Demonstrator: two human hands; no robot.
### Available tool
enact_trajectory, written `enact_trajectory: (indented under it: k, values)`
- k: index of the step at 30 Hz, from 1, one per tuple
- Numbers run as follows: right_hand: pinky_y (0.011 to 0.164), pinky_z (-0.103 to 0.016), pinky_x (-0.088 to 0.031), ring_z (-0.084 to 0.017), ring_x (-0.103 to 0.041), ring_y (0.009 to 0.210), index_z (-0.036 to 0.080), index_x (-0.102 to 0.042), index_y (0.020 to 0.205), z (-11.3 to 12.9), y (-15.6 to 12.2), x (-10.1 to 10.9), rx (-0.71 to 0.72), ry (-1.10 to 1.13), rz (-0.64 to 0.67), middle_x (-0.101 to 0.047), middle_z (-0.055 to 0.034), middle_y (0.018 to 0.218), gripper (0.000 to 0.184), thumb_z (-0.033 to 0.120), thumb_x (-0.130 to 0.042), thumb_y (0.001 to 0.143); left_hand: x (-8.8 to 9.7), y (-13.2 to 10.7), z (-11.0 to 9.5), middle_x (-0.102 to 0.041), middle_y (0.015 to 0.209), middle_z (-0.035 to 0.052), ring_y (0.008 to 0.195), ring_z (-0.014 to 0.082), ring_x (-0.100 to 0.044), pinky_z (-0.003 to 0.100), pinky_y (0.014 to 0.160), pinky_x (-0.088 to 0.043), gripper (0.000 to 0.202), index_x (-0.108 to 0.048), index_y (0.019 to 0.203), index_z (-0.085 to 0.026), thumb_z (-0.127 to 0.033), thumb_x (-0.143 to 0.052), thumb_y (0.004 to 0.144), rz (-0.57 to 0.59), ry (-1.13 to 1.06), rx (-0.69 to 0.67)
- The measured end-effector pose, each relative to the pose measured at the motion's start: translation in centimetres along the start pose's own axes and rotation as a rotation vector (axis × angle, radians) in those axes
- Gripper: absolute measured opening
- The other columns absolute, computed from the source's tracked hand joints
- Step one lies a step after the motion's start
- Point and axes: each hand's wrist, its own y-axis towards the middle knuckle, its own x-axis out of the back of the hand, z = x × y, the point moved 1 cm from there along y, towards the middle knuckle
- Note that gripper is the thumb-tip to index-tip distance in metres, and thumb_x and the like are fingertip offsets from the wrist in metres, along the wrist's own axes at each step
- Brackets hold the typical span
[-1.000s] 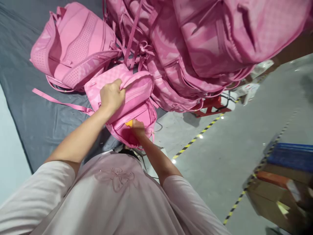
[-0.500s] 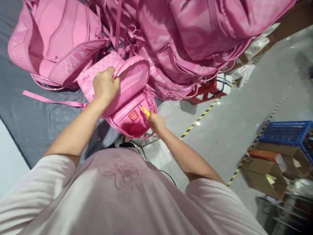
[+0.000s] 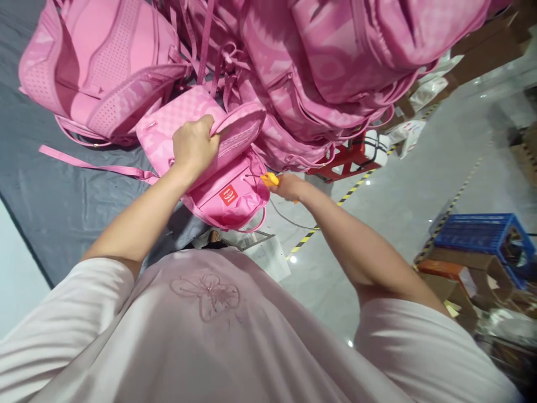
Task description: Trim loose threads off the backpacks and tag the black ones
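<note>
An opened pink backpack point(image 3: 163, 131) lies at the near edge of the grey-covered table, its inside lining showing a red label point(image 3: 229, 195). My left hand point(image 3: 195, 146) is closed on the backpack's opened flap near the zippered edge and lifts it away from the lining. In my right hand point(image 3: 289, 187), at the right rim of the opening, is a yellow tool point(image 3: 269, 179) with a thin dark tip. That tip points left, over the lining; what kind of tool it is I cannot make out.
More pink backpacks point(image 3: 348, 50) are heaped behind, and another backpack point(image 3: 117, 67) lies at left on the grey cloth point(image 3: 25, 134). A red stool-like object point(image 3: 338, 159) stands beyond. Yellow-black tape point(image 3: 352, 190) marks the floor. A blue crate point(image 3: 474, 232) and cardboard boxes stand at right.
My right hand has moved right, drawing the yellow tool from inside the opening to its rim. My left hand has shifted slightly right with the flap.
</note>
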Motion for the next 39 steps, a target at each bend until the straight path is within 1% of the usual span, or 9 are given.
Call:
enact_trajectory:
  k: [3, 12, 16, 20, 29, 33, 36, 37, 39]
  values:
    - [0.061, -0.025, -0.046, -0.016, -0.063, 0.060, 0.008, -0.064, 0.106, 1.3, 0.8, -0.8, -0.030, 0.020, 0.170, -0.067, -0.0082, 0.073, 0.037, 0.041, -0.056, 0.092, -0.1, -0.3, -0.1, -0.070, 0.092, 0.0067, 0.113, 0.0286, -0.057, 0.037, 0.089, -0.044, 0.017, -0.063, 0.092, -0.023, -0.034, -0.051, 0.088, 0.011, -0.028, -0.005]
    - [0.043, -0.022, -0.035, -0.009, -0.041, 0.039, 0.014, -0.059, 0.075, -0.1, 1.1, 1.0, 0.079, -0.059, 0.634, -0.046, 0.0032, 0.047, 0.029, 0.040, -0.070, 0.084, -0.3, -0.5, -0.3, -0.068, 0.095, 0.0044, 0.113, 0.0229, -0.053, 0.037, 0.097, -0.038, 0.010, -0.061, 0.089, -0.021, -0.029, -0.055, 0.087, -0.022, -0.105, 0.058]
    - [0.037, -0.021, -0.031, -0.008, -0.039, 0.035, 0.016, -0.056, 0.076, -1.2, 0.4, 1.8, 0.119, -0.007, 0.682, -0.044, 0.0053, 0.046, 0.026, 0.036, -0.071, 0.084, -0.5, -0.7, -0.6, -0.067, 0.094, 0.0051, 0.114, 0.0230, -0.052, 0.037, 0.097, -0.037, 0.009, -0.060, 0.088, -0.021, -0.029, -0.055, 0.087, -0.046, -0.120, 0.092]
    - [0.036, -0.018, -0.028, -0.005, -0.036, 0.035, 0.018, -0.054, 0.079, -2.9, 0.8, 2.1, 0.236, 0.406, 0.784, -0.041, 0.0080, 0.047, 0.032, 0.042, -0.075, 0.080, -0.3, -1.3, -1.1, -0.066, 0.093, 0.0068, 0.114, 0.0254, -0.054, 0.037, 0.096, -0.039, 0.012, -0.060, 0.090, -0.019, -0.028, -0.054, 0.086, -0.070, -0.073, 0.132]
    - [0.038, -0.019, -0.034, -0.004, -0.028, 0.034, 0.019, -0.052, 0.087, -9.6, 4.6, -0.3, 0.273, 0.933, 0.631, -0.031, 0.0134, 0.044, 0.046, 0.056, -0.074, 0.073, -0.3, -2.9, -4.1, -0.069, 0.089, 0.0095, 0.105, 0.0304, -0.062, 0.038, 0.090, -0.044, 0.023, -0.066, 0.096, -0.017, -0.029, -0.051, 0.083, -0.082, 0.211, 0.224]
    - [0.035, -0.021, -0.029, -0.007, -0.034, 0.033, 0.019, -0.052, 0.082, -12.4, 3.8, -2.9, 0.262, 0.849, 0.623, -0.041, 0.0096, 0.043, 0.051, 0.063, -0.069, 0.065, 1.0, -7.4, -6.6, -0.073, 0.101, 0.0115, 0.104, 0.0334, -0.065, 0.042, 0.091, -0.047, 0.037, -0.069, 0.108, -0.019, -0.042, -0.060, 0.080, 0.173, 0.112, 0.269]
    - [0.038, -0.022, -0.032, -0.009, -0.036, 0.034, 0.019, -0.055, 0.085, -16.4, 3.1, -5.9, 0.309, 0.901, 0.625, -0.042, 0.0080, 0.040, 0.057, 0.070, -0.065, 0.062, -0.1, -13.4, -5.5, -0.060, 0.137, 0.0059, 0.124, 0.0312, -0.057, 0.038, 0.102, -0.046, 0.077, -0.058, 0.132, -0.031, -0.055, -0.079, 0.062, 0.602, -0.450, 0.135]
    - [0.042, -0.024, -0.037, -0.012, -0.045, 0.039, 0.018, -0.057, 0.092, -17.7, 3.3, -7.0, 0.308, 0.969, 0.604, -0.048, 0.0062, 0.045, 0.059, 0.070, -0.064, 0.064, -1.0, -15.1, -4.2, -0.053, 0.145, 0.0064, 0.131, 0.0318, -0.051, 0.039, 0.106, -0.043, 0.085, -0.051, 0.139, -0.031, -0.060, -0.077, 0.063, 0.544, -0.595, 0.233]
    - [0.058, -0.029, -0.050, -0.016, -0.059, 0.055, 0.020, -0.059, 0.107, -19.1, 4.3, -9.3, 0.275, 1.130, 0.504, -0.058, 0.0029, 0.059, 0.062, 0.068, -0.064, 0.068, -3.3, -17.5, -0.6, -0.032, 0.158, 0.0125, 0.145, 0.0340, -0.032, 0.045, 0.116, -0.032, 0.109, -0.026, 0.153, -0.025, -0.071, -0.070, 0.065, 0.117, -0.687, 0.607]
